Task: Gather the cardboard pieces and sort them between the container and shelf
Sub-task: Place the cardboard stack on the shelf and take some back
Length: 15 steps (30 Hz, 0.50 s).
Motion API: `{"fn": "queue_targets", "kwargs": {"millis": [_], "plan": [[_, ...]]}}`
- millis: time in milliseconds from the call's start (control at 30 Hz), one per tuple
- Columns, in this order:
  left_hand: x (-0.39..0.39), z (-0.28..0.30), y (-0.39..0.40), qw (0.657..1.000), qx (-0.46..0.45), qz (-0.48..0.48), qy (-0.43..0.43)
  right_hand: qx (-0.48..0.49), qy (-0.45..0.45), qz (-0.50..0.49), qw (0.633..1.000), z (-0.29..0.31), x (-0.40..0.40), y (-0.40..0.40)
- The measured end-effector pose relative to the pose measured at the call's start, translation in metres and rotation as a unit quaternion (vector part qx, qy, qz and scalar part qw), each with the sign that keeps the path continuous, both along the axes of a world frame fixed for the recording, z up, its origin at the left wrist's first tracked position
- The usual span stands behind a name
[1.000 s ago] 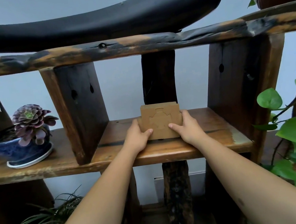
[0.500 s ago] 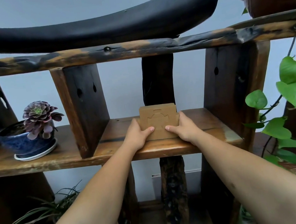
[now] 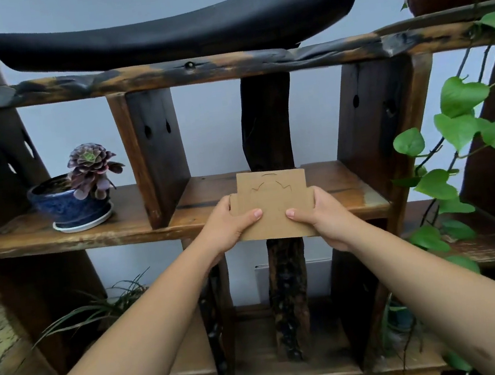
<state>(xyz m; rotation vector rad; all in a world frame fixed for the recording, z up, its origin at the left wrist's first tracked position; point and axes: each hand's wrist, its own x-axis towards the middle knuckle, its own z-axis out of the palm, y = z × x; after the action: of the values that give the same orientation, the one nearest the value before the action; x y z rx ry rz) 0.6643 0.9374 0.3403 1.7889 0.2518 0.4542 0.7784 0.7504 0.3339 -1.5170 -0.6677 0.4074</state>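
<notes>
- Close to you, your two bare arms reach forward and up toward the wooden rack.
- At the end of them, your left hand (image 3: pixel 229 226) and your right hand (image 3: pixel 322 215) both hold the cardboard pieces (image 3: pixel 272 204).
- Each hand is curled shut on one side of the cardboard, thumb on the front and the other fingers tucked behind.
- It looks like a small flat stack, but you cannot tell how many pieces are in it.
- The cardboard stands nearly upright, right at the front edge of the middle shelf (image 3: pixel 347 188). Its bottom edge hangs just past and below that edge, so it looks held up by you, not resting on the wood.
- I think you are on the shelf step: either setting the stack down or lifting it away. One look cannot say which.
- If you are putting it down, bring the bottom edge over the board, set it flat or lean it on the dark post (image 3: pixel 266 122) behind, then let go gently.
- Off to the left, on the same board, sits a blue pot with a purple plant (image 3: pixel 74 199), well apart from the cardboard.
- No container for sorting shows here.
</notes>
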Motion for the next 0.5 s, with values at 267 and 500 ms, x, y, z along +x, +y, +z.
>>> {"fn": "queue_targets", "kwargs": {"millis": [267, 500], "plan": [[-0.064, -0.022, -0.051, 0.989, -0.13, -0.076, 0.006, -0.001, 0.046, 0.033, 0.998, -0.013, -0.063, -0.053], [-0.096, -0.048, -0.081, 0.99, -0.132, -0.04, 0.015, -0.012, 0.099, 0.037, 0.994, -0.044, -0.1, -0.089]]}}
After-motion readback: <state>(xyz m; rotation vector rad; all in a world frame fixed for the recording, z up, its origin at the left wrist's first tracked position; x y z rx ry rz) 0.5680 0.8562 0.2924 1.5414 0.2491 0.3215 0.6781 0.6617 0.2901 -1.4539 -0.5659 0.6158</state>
